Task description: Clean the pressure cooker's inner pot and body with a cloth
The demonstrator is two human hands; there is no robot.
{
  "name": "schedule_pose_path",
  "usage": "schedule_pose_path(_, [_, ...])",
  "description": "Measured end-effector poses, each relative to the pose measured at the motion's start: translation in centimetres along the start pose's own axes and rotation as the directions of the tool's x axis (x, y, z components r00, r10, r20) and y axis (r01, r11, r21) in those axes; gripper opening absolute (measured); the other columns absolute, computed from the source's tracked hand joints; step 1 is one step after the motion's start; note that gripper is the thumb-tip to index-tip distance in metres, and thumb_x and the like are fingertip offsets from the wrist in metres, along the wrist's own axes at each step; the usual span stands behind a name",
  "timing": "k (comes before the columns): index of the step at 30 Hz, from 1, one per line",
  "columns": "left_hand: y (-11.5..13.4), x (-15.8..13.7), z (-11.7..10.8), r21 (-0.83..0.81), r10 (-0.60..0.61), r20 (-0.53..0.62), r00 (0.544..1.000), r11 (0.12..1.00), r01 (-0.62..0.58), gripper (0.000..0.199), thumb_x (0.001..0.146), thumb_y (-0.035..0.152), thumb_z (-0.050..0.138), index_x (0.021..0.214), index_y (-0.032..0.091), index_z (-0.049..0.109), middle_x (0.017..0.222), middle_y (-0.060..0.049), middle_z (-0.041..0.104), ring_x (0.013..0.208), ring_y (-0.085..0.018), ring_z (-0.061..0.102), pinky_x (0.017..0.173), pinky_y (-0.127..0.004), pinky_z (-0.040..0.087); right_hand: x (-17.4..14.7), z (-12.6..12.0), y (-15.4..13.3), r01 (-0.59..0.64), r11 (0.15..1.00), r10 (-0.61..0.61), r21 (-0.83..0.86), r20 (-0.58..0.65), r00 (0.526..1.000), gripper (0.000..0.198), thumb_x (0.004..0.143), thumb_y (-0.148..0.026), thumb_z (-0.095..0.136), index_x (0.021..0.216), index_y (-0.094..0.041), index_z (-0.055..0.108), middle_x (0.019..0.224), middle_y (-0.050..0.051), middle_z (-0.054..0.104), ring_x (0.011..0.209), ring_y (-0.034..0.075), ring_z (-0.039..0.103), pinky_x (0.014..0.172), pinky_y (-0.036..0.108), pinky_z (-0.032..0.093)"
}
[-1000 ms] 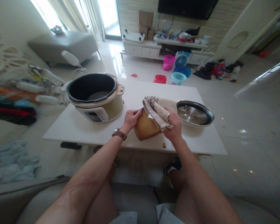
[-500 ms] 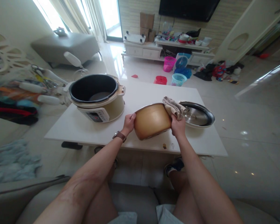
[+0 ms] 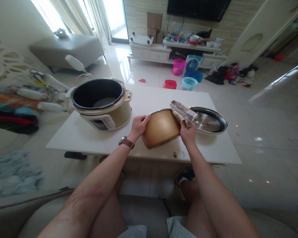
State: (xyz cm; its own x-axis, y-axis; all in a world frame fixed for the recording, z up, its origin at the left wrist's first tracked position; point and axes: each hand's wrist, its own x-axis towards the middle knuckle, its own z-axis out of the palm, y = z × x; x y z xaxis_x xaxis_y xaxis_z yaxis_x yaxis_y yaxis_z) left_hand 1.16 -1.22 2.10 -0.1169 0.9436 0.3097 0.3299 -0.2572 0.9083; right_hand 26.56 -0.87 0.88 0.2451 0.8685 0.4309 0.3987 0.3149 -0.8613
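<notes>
A gold-brown inner pot [image 3: 161, 128] is held tilted over the near part of the white table [image 3: 72, 140], its outer wall and base edge facing me. My left hand [image 3: 139, 126] is closed on the pot's left rim, thumb on top. At the right side, my right hand [image 3: 188, 134] is closed on a grey-beige cloth [image 3: 183, 113] pressed against the rim; part of the cloth hangs over the pot's edge. The pot's inside is hidden from me. Left of the pot stands the electric cooker [image 3: 105, 114], lidless, its dark cavity showing.
A round lid [image 3: 210, 121] lies inside-up on the table's right. Small scraps [image 3: 174, 154] lie near the front edge. White-handled attachments [image 3: 51, 106] rise left of the cooker. Beyond the table are a red stool [image 3: 170, 84] and a light-blue basket [image 3: 189, 83].
My left hand has shifted slightly along the pot's rim, its thumb now further over the edge. The cloth and right hand have moved a little left.
</notes>
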Motion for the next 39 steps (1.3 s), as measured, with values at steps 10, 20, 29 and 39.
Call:
schedule_pose_path(10, [-0.6, -0.2, 0.3, 0.004, -0.01, -0.023, 1.0, 1.0, 0.01, 0.063, 0.093, 0.064, 0.054, 0.054, 0.022, 0.028, 0.057, 0.003, 0.023, 0.057, -0.01, 0.022, 0.056, -0.032, 0.016, -1.7, -1.2, -4.8, 0.666, 0.732, -0.583, -0.143, 0.375, 0.721, 0.044, 0.1, -0.042, 0.055, 0.138, -0.025, 0.069, 0.143, 0.012, 0.073, 0.141, 0.035, 0.063, 0.114, 0.053, 0.051])
schedule_pose_path(20, [-4.2, -1.3, -0.6, -0.075, -0.033, -0.089, 0.996, 0.997, 0.026, 0.068, 0.091, 0.074, 0.053, 0.054, 0.024, 0.024, 0.056, 0.004, 0.021, 0.056, -0.011, 0.018, 0.055, -0.032, 0.016, 0.0, 0.1, -0.8, -0.004, 1.0, 0.003, 0.024, 0.041, 0.999, 0.032, 0.089, -0.043, 0.068, 0.108, -0.02, 0.08, 0.114, 0.012, 0.083, 0.118, 0.031, 0.075, 0.114, 0.049, 0.055])
schedule_pose_path(29, [-4.1, -1.4, -1.5, -0.063, -0.067, -0.066, 0.996, 0.996, 0.063, 0.063, 0.088, 0.075, 0.05, 0.058, 0.024, 0.029, 0.058, 0.003, 0.028, 0.061, -0.013, 0.026, 0.058, -0.031, 0.019, 0.5, 0.7, 0.5, -0.205, 0.973, 0.214, 0.11, -0.07, 0.974, 0.038, 0.081, -0.044, 0.074, 0.106, -0.017, 0.081, 0.114, 0.014, 0.084, 0.117, 0.031, 0.076, 0.111, 0.048, 0.057])
schedule_pose_path(39, [0.3, 0.4, -0.5, -0.017, -0.053, 0.03, 0.998, 0.998, 0.054, 0.064, 0.092, 0.065, 0.058, 0.055, 0.022, 0.027, 0.058, 0.003, 0.022, 0.057, -0.01, 0.021, 0.055, -0.032, 0.014, 0.8, 0.7, 0.6, -0.229, 0.965, 0.24, 0.125, -0.082, 0.967, 0.037, 0.078, -0.045, 0.072, 0.101, -0.018, 0.081, 0.114, 0.014, 0.084, 0.119, 0.032, 0.075, 0.113, 0.05, 0.055])
